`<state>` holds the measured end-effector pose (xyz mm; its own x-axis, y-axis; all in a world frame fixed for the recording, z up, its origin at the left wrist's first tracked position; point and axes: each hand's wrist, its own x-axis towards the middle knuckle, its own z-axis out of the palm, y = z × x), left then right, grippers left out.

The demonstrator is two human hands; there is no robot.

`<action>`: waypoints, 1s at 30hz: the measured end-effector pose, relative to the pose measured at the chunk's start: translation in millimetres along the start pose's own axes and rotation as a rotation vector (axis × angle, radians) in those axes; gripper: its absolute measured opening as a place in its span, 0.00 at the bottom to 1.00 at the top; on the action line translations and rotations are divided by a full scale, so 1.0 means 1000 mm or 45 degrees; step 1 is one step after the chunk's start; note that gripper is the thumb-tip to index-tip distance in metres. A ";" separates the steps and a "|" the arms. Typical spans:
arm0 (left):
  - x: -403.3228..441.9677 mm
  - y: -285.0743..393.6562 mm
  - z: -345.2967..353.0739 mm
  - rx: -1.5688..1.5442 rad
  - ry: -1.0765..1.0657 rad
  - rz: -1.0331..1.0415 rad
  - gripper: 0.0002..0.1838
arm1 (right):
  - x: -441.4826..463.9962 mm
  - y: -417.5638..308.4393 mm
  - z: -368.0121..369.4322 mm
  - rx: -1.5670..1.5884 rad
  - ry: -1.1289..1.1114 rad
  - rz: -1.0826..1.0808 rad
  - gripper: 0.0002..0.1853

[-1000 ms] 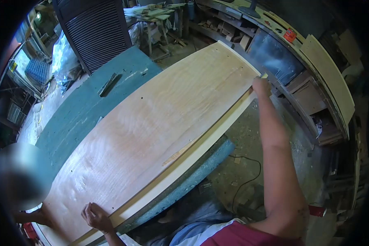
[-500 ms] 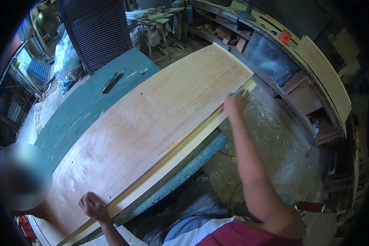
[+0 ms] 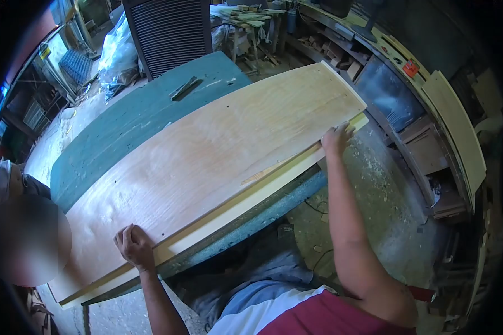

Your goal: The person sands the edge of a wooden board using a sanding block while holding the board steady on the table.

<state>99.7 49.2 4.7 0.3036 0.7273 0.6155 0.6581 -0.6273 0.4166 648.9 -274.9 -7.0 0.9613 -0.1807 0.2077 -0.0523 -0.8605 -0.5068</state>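
A long wooden panel (image 3: 207, 151) lies across a blue-green table, with a paler board (image 3: 235, 209) showing beneath its near edge. My left hand (image 3: 135, 245) rests on the panel's near edge at the lower left, its fingers curled and bunched; whether they pinch anything is hidden. At the far right end, my right hand (image 3: 337, 138) is at the near edge, fingers over the panel and the pale board. A dark hole shows in the panel beside my left hand.
The blue-green table (image 3: 123, 131) carries a dark narrow tool (image 3: 186, 89). Another person (image 3: 11, 181), partly blurred, is at the left end. Behind stands a louvered shutter (image 3: 167, 33). A workbench (image 3: 399, 67) with a red object (image 3: 411, 68) runs along the right.
My right hand has moved back from the panel's far corner along the near edge. The pale board now shows more at the far end. The view has shifted, and the other person's body shows more.
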 end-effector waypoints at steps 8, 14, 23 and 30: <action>-0.001 -0.005 0.002 0.011 -0.005 0.035 0.05 | -0.179 -0.057 -0.016 0.284 -0.050 -0.173 0.43; -0.003 -0.009 0.001 -0.012 0.011 0.046 0.07 | -0.182 -0.059 -0.017 0.212 -0.098 -0.242 0.46; -0.001 -0.005 0.001 -0.034 0.048 0.045 0.07 | -0.115 0.000 -0.031 0.655 -0.180 -0.148 0.50; 0.000 -0.007 0.000 -0.005 0.019 0.050 0.07 | -0.163 0.004 -0.074 1.564 -0.451 0.015 0.47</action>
<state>95.0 53.1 2.2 0.3188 0.6976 0.6417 0.6431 -0.6565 0.3942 472.0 -284.1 19.5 0.9916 0.1141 0.0608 0.0398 0.1780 -0.9832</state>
